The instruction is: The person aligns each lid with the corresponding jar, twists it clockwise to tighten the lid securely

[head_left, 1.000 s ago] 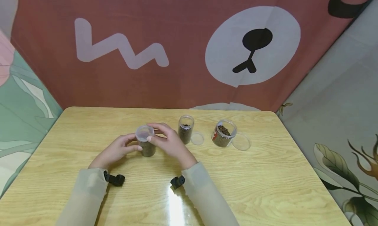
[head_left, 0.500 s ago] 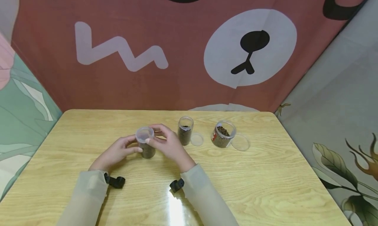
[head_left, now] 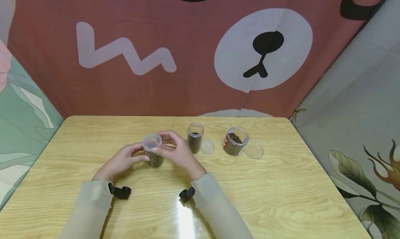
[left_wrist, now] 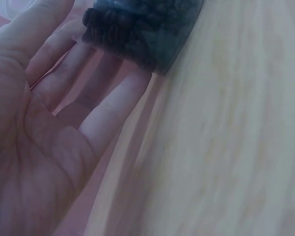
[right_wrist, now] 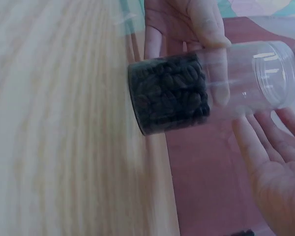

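Observation:
A clear jar (head_left: 155, 159), about half full of what look like dark coffee beans (right_wrist: 169, 93), stands upright on the left part of the table. My left hand (head_left: 123, 158) grips the jar's side, with the thumb in front and fingers behind. A clear lid (head_left: 152, 141) covers the jar's top. The right hand (head_left: 178, 151) holds this lid by its rim, thumb on the near side and fingers on the far side. In the left wrist view only the jar's lower part (left_wrist: 142, 32) shows, with left-hand fingers around it.
On the wooden table (head_left: 250, 187), a slim open jar of dark grains (head_left: 195, 141) stands right of the hands, its lid (head_left: 207, 146) beside it. Farther right is a wider open jar of brown granules (head_left: 233, 145) with a lid (head_left: 253, 149). A printed cloth (head_left: 131, 93) hangs behind the table.
The right thumb has slid slightly left along the lid's near rim. Both hands and the jar otherwise keep their places; the head view has shifted a little.

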A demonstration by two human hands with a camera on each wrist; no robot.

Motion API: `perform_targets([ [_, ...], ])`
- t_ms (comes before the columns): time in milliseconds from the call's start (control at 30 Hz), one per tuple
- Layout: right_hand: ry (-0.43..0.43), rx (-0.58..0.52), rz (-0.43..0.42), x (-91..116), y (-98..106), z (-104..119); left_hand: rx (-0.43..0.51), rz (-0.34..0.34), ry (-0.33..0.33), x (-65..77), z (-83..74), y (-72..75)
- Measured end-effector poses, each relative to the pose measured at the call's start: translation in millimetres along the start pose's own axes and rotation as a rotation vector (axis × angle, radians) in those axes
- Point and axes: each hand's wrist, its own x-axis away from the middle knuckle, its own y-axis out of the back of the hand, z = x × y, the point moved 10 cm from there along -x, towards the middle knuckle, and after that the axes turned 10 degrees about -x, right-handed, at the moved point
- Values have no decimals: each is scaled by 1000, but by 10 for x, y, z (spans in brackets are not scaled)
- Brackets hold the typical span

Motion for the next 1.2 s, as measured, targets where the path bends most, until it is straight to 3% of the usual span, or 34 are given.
perform_targets([
  [133, 2, 3, 55, -2, -16, 14, -8, 0, 2, -1, 19, 2],
  [367, 62, 138, 63, -3, -25, 47, -27, 3, -22, 7, 19, 8],
  [567, 79, 69, 35, -13, -50, 47, -51, -4, -44, 13, 9, 26],
  [767, 100, 76, -13, -8, -36, 60, -70, -17, -67, 4, -28, 34],
  [1033, 108, 40, -60, -6, -12, 65, -68, -16, -46, 6, -47, 26],
  [1200, 94, 68, -41, -21, -26, 40, -62, -12, -40, 5, -43, 32],
])
